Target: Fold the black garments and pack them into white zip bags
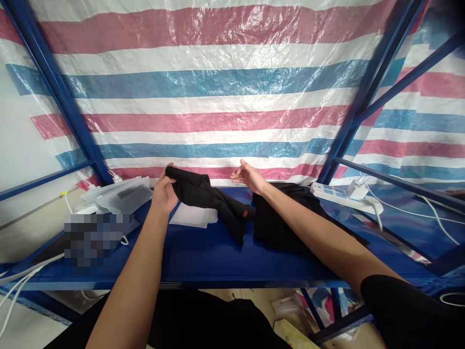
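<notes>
My left hand (165,192) pinches one end of a long, limp piece of black cloth (218,198) and holds it up above the blue shelf (203,257). The cloth slants down to the right, its loose ends hanging near the surface, and bears a small orange-red mark. Whether it is a sock or another garment I cannot tell. To its right, my right hand (250,177) is raised with the fingers apart, holding nothing. Beneath my right forearm lies a heap of black fabric (278,220), partly hidden by the arm.
White sheets (192,215) lie behind the cloth. At left are clear plastic sleeves (125,194) and white cables (22,281). A white power strip (332,193) with plugs sits at back right. Blue metal posts (60,92) and a striped tarp (218,82) enclose the back.
</notes>
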{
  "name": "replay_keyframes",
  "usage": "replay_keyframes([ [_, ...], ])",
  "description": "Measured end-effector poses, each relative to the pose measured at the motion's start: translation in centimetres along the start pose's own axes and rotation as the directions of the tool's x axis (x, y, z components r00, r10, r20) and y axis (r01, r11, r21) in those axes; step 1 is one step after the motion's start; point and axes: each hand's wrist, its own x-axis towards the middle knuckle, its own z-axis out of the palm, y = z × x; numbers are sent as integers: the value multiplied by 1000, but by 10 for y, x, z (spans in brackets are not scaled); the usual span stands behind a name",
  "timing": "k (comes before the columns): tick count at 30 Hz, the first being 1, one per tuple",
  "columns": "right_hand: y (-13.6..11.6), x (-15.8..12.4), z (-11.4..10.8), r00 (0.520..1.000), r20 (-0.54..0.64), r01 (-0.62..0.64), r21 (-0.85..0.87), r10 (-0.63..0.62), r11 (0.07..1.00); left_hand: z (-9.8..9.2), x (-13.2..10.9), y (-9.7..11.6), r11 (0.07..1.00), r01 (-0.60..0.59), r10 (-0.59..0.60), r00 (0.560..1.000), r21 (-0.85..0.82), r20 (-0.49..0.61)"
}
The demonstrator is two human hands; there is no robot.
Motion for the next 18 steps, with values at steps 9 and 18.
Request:
replay_keyframes([
  [9, -23, -42, 96, 902, 424, 193, -218, -85, 957, 26, -17, -5, 936, -65, -41, 955, 345, 293],
  [18, -44, -50, 105, 964, 44, 264, -160, -261, 951, 95, -65, 11, 539, -219, 31, 970, 813, 241],
])
